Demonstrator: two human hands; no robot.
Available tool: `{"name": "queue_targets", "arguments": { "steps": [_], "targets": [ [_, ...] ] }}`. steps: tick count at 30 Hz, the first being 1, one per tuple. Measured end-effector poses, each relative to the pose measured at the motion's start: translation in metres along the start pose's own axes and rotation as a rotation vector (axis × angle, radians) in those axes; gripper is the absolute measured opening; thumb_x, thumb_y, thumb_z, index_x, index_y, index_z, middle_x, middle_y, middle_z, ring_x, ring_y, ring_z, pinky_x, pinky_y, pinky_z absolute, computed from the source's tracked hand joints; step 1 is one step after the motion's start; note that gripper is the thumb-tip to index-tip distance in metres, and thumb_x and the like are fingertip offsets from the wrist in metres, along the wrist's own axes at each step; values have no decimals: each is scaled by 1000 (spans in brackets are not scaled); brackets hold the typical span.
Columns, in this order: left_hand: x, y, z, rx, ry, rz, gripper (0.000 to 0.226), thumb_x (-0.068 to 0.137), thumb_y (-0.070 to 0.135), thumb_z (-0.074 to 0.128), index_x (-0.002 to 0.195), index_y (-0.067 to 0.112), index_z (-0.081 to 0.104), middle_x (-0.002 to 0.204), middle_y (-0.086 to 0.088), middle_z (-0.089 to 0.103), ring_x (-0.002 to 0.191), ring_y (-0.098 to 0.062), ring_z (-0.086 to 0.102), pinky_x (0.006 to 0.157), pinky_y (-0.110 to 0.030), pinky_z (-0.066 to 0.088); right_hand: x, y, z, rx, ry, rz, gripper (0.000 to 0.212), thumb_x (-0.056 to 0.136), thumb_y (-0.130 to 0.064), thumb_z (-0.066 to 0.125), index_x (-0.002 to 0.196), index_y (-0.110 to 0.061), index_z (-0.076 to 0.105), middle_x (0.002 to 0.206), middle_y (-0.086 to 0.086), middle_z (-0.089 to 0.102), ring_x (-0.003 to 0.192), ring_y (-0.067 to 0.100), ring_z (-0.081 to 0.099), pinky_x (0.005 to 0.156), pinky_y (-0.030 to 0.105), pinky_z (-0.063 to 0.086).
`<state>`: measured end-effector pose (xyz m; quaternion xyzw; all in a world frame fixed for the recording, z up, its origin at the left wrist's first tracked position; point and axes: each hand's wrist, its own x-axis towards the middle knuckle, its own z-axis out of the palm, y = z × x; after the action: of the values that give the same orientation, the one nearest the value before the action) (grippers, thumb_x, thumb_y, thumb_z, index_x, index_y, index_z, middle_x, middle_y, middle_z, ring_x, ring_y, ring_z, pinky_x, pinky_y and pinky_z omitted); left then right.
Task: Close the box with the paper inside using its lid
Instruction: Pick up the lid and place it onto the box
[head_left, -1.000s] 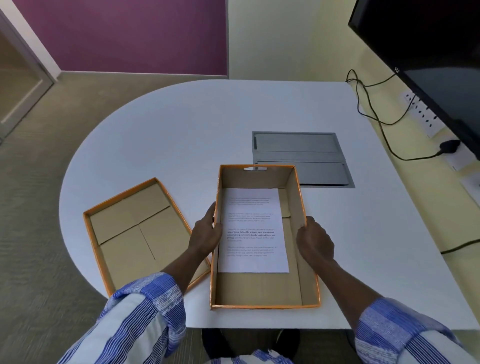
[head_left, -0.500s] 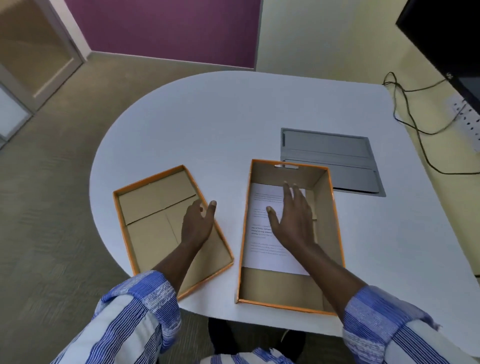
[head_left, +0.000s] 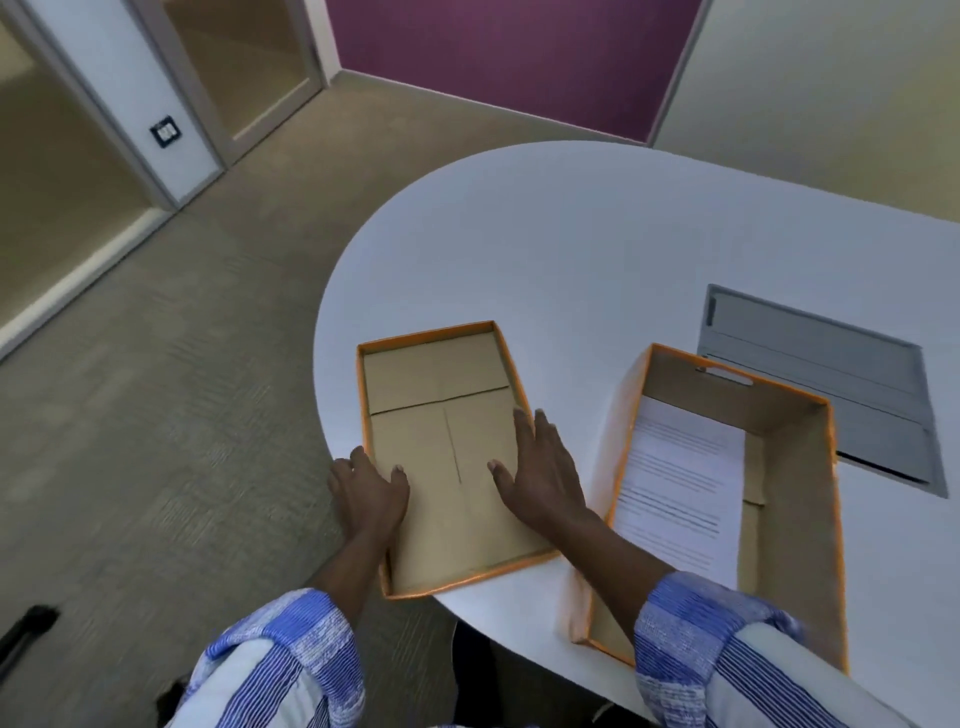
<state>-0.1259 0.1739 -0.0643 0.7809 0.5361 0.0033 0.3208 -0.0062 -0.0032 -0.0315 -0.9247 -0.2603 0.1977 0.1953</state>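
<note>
The orange-rimmed cardboard lid (head_left: 436, 374) lies inside-up on the white table's near left edge. My left hand (head_left: 369, 493) grips its left wall, thumb inside and fingers outside. My right hand (head_left: 540, 467) lies across its right wall with fingers stretched out and the thumb on the lid's floor. To the right stands the open orange box (head_left: 795, 493) with a printed paper sheet (head_left: 680, 478) flat on its bottom. Lid and box are apart.
The rounded white table (head_left: 571, 249) has a grey cable hatch (head_left: 831, 374) set into it just behind the box. Carpet floor lies to the left, with a glass door and a purple wall beyond.
My right hand left the paper in the box and came over to the lid's right side. My left hand shifted to the lid's left wall. The view swung left.
</note>
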Motion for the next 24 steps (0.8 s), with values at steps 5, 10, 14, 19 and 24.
{"name": "queue_targets", "arguments": {
  "steps": [5,10,14,19,24],
  "targets": [
    [7,-21,2,-113,-71,-134,55,90,15,62,140,2,44,138,-21,48,121,-39,53,93,-45,47,3,11,26,-18,-163,143,82,95,-49,51,157,-19,6,166,15,0,151,39,12,117,50,25],
    [16,-26,4,-102,-130,-122,33,85,8,56,118,5,55,113,-18,63,97,-35,61,77,-39,51,9,14,33,-91,-212,158,83,93,-51,52,156,-17,9,166,16,1,150,39,14,117,52,26],
    [20,-13,-5,-321,-106,-128,26,81,26,60,105,15,61,98,-6,68,88,-28,64,76,-37,53,18,-14,21,-43,-170,98,77,93,-52,51,153,-13,23,163,19,17,148,37,24,117,49,28],
    [18,37,-29,-569,-15,-104,45,77,54,53,62,12,48,62,-1,53,62,-22,50,58,-34,39,33,-79,-11,238,-38,-32,56,93,-55,52,131,-14,59,135,7,60,118,23,60,94,37,49],
    [7,92,-43,-812,-56,-78,60,95,58,38,67,11,64,51,-4,60,44,-15,57,49,-27,42,37,-117,-48,340,77,-62,36,91,-48,55,90,-15,67,85,0,71,79,17,67,67,35,53]
  ]
}}
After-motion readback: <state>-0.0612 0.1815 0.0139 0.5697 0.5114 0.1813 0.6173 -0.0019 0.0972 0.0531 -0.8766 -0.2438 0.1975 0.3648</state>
